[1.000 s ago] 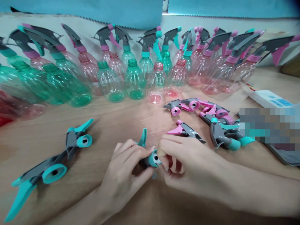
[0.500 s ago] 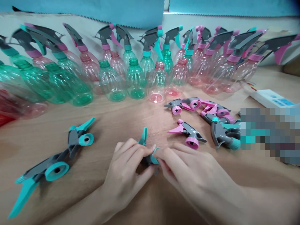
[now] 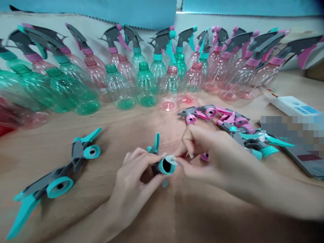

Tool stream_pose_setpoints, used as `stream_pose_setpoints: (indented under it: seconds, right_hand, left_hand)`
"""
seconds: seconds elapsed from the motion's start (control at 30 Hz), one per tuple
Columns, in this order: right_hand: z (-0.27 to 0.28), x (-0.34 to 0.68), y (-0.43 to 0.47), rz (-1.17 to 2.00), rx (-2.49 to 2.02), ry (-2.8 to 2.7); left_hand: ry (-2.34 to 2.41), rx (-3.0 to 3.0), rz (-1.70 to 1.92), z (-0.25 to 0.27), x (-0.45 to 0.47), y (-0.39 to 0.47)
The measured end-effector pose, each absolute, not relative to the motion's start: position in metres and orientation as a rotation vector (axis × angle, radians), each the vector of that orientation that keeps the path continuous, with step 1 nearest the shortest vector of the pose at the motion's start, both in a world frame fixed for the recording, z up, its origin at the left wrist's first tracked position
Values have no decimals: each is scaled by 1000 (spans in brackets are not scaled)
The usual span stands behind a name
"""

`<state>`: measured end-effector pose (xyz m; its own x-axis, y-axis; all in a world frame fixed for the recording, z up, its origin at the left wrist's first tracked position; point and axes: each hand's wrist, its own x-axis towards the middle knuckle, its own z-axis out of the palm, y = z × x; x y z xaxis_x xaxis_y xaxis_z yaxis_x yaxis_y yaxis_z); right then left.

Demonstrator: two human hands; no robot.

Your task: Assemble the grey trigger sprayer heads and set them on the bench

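Observation:
My left hand (image 3: 134, 185) is closed around a trigger sprayer head (image 3: 161, 167), thumb below and forefinger above its teal collar. The collar's open end faces me and its inside looks dark; the teal trigger points up behind my fingers. Between the thumb and fingertips of my right hand (image 3: 215, 157) is a thin white washer (image 3: 171, 160), tilted at the collar's upper right rim. Whether the washer touches the rim, I cannot tell. Two more teal-collared sprayer heads (image 3: 91, 152) lie to the left. My right hand mostly covers a pink-collared sprayer head (image 3: 204, 157).
Along the back stand several green and pink bottles (image 3: 146, 84), some topped with sprayers. Pink sprayer heads (image 3: 211, 111) and teal sprayer heads (image 3: 269, 150) lie at right, beside a partly blurred dark flat device (image 3: 301, 158) and a white box (image 3: 291, 103).
My right hand has drawn back to the right from the collar and now shows the washer in its fingers. The collar's opening is now visible. My left hand keeps hold of the sprayer head.

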<state>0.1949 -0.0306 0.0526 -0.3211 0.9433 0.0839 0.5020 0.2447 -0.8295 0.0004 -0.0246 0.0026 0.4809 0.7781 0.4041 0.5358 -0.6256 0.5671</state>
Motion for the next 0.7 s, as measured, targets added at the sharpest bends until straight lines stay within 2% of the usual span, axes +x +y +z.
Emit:
stream_pose_setpoints:
  seconds: [0.07,0.13,0.47,0.7]
  right_hand:
    - [57,202,-20,1330,-1155,-1823]
    - [57,206,-13,1418,-1107,-1816]
    - [54,206,-13,1090,-1179,-2073]
    - [49,202,-24,653,-1169,-2218]
  left_hand:
    - [1127,2261,896,3,0,-23]
    - [1133,2189,893,3,0,-23]
    - [1095,2181,924,2,1,-22]
    - [1075,2216,934,5,2,-21]
